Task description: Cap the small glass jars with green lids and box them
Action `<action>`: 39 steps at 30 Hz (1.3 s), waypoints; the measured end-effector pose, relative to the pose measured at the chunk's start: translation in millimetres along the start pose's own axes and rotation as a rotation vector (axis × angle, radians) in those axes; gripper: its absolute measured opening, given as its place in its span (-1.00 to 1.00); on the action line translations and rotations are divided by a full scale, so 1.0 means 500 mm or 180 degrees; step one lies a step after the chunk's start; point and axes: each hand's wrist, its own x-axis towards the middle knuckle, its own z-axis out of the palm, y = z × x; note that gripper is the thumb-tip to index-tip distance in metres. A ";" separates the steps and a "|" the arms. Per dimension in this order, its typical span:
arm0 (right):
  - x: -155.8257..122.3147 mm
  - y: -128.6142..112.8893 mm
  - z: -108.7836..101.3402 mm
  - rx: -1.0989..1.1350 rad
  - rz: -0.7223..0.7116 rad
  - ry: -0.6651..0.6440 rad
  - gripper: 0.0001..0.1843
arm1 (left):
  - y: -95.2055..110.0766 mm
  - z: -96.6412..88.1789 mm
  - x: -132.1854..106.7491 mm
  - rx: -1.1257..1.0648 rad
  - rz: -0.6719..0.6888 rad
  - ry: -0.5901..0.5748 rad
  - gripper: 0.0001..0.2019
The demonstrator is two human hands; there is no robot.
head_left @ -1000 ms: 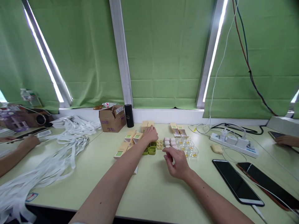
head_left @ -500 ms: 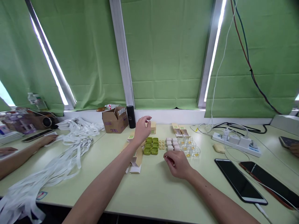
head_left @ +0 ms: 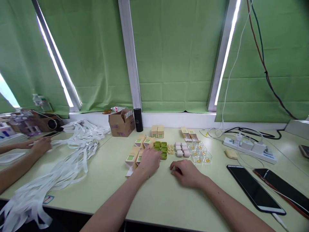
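i stand by the pale green table (head_left: 156, 199) and watch the person's two bare arms reach out over it. the left hand (head_left: 149, 160) lies palm down, its fingers (head_left: 158, 154) stretched toward one o'clock. the fingertips touch the near edge of the green trays (head_left: 162, 146), and the closest tray peeks out just past them. the palm hides the underside, so i cannot tell whether the fingers pinch a tray or only rest on it. at the hand's nine o'clock, just beside it, lie the flat cartons (head_left: 133, 157) with green labels, fanned out on the table.

the right hand (head_left: 186, 173) rests on the table at the left hand's four o'clock, near it but apart. its fingers (head_left: 175, 167) are curled loosely under, knuckles up, and i cannot tell whether they close on anything. the green trays sit at its eleven o'clock, clear of its fingers. at its twelve o'clock stand the pink cases (head_left: 182, 149), and at one o'clock the clear cups (head_left: 200, 154) with yellow spots inside.

beyond the trays, at twelve o'clock, stand two cream boxes (head_left: 157, 130). a cardboard box (head_left: 121, 122) and a black cylinder (head_left: 138, 119) stand by the sill. white ribbons (head_left: 67, 158) sprawl at nine o'clock, where a co-worker's hand (head_left: 42, 145) rests. a dark phone (head_left: 256, 188) lies at three o'clock.
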 end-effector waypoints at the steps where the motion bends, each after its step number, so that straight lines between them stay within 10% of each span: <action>1: 0.000 0.001 0.000 0.0014 0.0003 -0.0002 -0.81 | -0.002 0.002 0.001 0.0012 0.0005 -0.0015 -0.84; 25: 0.004 0.013 0.005 0.0102 0.0004 0.0323 -0.79 | 0.027 0.015 0.010 0.0339 0.0145 -0.0258 -0.70; 39: 0.014 0.036 0.017 0.0657 -0.0101 0.1468 -0.45 | 0.054 0.025 -0.018 0.0525 0.1039 0.1321 -0.69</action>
